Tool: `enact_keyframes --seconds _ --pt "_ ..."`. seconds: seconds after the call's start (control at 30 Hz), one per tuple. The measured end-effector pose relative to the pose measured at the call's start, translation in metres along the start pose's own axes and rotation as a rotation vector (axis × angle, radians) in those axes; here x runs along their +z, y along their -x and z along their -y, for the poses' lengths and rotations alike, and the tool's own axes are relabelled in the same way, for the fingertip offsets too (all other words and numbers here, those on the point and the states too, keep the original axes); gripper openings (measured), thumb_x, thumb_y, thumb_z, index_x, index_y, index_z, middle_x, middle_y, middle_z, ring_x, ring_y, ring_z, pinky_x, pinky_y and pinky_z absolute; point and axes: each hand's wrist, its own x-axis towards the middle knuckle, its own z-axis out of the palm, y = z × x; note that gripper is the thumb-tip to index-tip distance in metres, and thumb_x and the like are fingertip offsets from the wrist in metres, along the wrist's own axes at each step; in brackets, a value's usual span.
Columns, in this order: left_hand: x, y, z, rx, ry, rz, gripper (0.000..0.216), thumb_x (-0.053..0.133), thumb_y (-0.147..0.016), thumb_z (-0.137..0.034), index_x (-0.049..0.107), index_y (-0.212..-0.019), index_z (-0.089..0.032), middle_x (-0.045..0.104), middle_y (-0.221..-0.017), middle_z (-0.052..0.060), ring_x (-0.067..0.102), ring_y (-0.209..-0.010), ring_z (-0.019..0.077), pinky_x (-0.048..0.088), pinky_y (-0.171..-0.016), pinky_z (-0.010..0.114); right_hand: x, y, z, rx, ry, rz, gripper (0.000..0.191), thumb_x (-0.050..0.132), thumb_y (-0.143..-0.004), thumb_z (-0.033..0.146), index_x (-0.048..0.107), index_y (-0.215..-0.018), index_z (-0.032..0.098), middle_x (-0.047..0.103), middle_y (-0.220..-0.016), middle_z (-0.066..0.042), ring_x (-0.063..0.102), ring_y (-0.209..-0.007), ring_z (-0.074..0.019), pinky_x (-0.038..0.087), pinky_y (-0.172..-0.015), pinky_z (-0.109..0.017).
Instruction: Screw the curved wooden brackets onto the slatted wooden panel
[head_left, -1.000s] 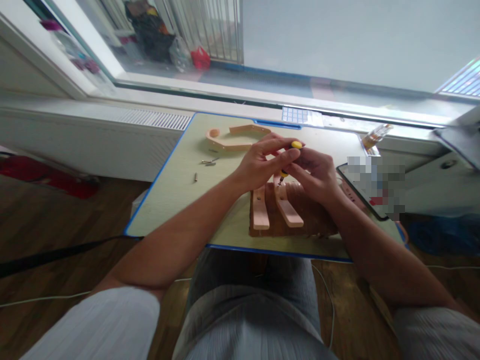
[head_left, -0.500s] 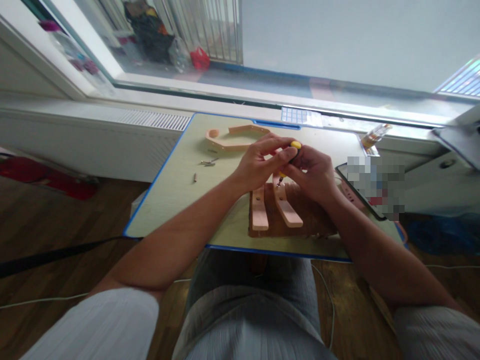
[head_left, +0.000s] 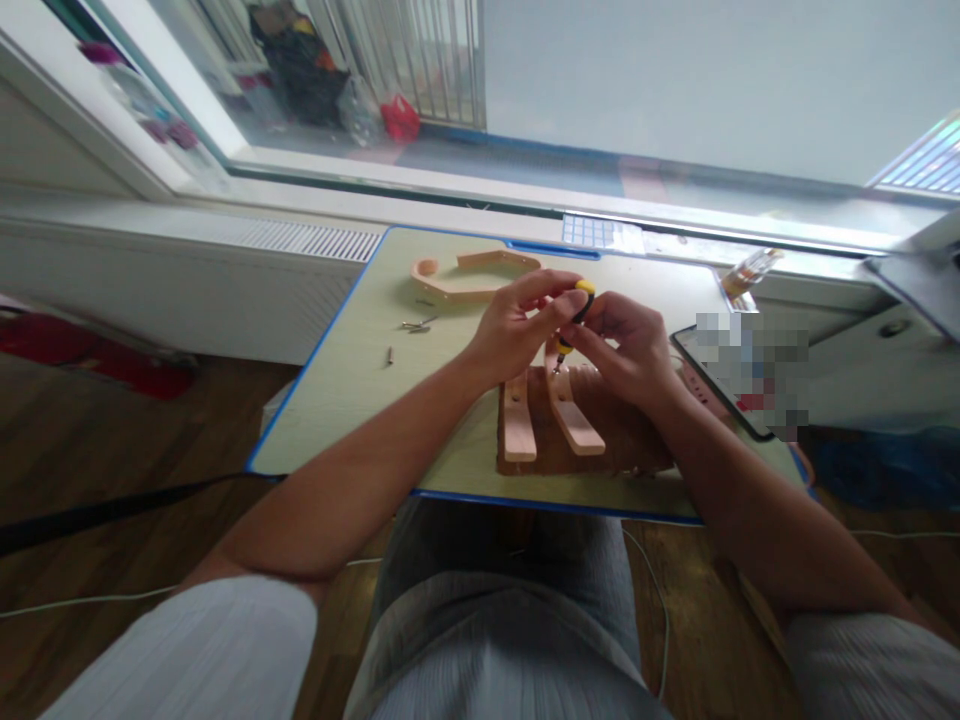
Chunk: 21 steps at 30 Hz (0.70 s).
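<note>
A small screwdriver [head_left: 573, 318] with a yellow and black handle stands upright, its tip on a pale wooden slat [head_left: 571, 413]. My left hand [head_left: 517, 325] and my right hand [head_left: 626, 345] are both closed round its handle, fingers touching at the top. Two pale slats, the other one [head_left: 517, 428] to the left, lie on a darker brown wooden panel [head_left: 592, 440] at the near edge of the small blue-rimmed table [head_left: 352, 380].
A curved wooden frame piece [head_left: 469, 277] lies at the table's far side, with loose screws [head_left: 417, 324] and another screw [head_left: 390, 354] to its left. A phone [head_left: 724, 380] lies at the right. A window sill and radiator run behind the table.
The screwdriver handle has dropped slightly and my fingers have shifted round it, as if twisting. The wooden parts have not moved.
</note>
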Motion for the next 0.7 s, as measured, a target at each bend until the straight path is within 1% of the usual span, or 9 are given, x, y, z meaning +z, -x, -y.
enact_keyframes --seconds 0.17,0.23,0.33,0.43,0.57,0.7 --pt "0.0001 0.0005 0.0002 0.024 -0.035 -0.011 0.044 0.083 -0.094 -0.065 0.087 -0.114 -0.026 0.081 -0.107 0.004 0.072 -0.096 0.0159 0.057 -0.085 0.030 0.0018 -0.0008 -0.0022 -0.018 0.036 -0.046 0.044 0.088 -0.093 0.057 0.061 -0.078 0.026 0.062 -0.070 0.002 0.048 -0.063 -0.0130 0.038 -0.057 -0.032" --pt "0.0002 0.0006 0.0000 0.024 -0.026 -0.016 0.043 0.083 -0.094 -0.064 0.087 -0.113 -0.026 0.081 -0.107 0.004 0.071 -0.096 0.0157 0.058 -0.086 0.030 0.0024 -0.0008 -0.0029 -0.020 0.041 -0.056 0.042 0.090 -0.092 0.053 0.062 -0.077 0.026 0.062 -0.069 0.002 0.047 -0.063 -0.0127 0.038 -0.057 -0.031" --pt "0.0008 0.0009 -0.0005 0.017 0.009 -0.014 0.042 0.085 -0.093 -0.063 0.087 -0.113 -0.026 0.081 -0.108 0.004 0.071 -0.097 0.0155 0.058 -0.084 0.029 0.0019 0.0000 -0.0035 -0.002 0.001 -0.017 0.035 0.087 -0.094 0.052 0.069 -0.081 0.024 0.064 -0.071 0.001 0.052 -0.065 -0.0140 0.040 -0.059 -0.032" --pt "0.0013 0.0010 -0.0006 0.002 0.040 0.004 0.042 0.085 -0.094 -0.063 0.087 -0.114 -0.026 0.080 -0.111 0.004 0.071 -0.099 0.0154 0.059 -0.083 0.027 -0.0002 0.0008 -0.0041 0.021 -0.056 0.039 0.037 0.084 -0.098 0.055 0.073 -0.083 0.024 0.065 -0.074 0.000 0.055 -0.068 -0.0154 0.043 -0.060 -0.033" --pt "0.0006 0.0008 -0.0004 -0.015 0.037 0.004 0.044 0.083 -0.094 -0.064 0.085 -0.114 -0.025 0.079 -0.106 0.004 0.071 -0.095 0.0160 0.061 -0.080 0.028 -0.0023 0.0008 -0.0042 0.010 -0.026 0.056 0.037 0.084 -0.098 0.057 0.074 -0.085 0.024 0.066 -0.075 0.000 0.054 -0.067 -0.0150 0.043 -0.060 -0.033" --pt "-0.0008 0.0007 -0.0016 0.002 0.005 0.010 0.040 0.081 -0.096 -0.060 0.085 -0.112 -0.024 0.079 -0.106 0.004 0.071 -0.096 0.0163 0.060 -0.085 0.029 -0.0017 0.0006 -0.0035 -0.015 -0.025 0.055 0.038 0.084 -0.098 0.057 0.069 -0.085 0.025 0.066 -0.076 0.000 0.053 -0.066 -0.0144 0.046 -0.062 -0.034"
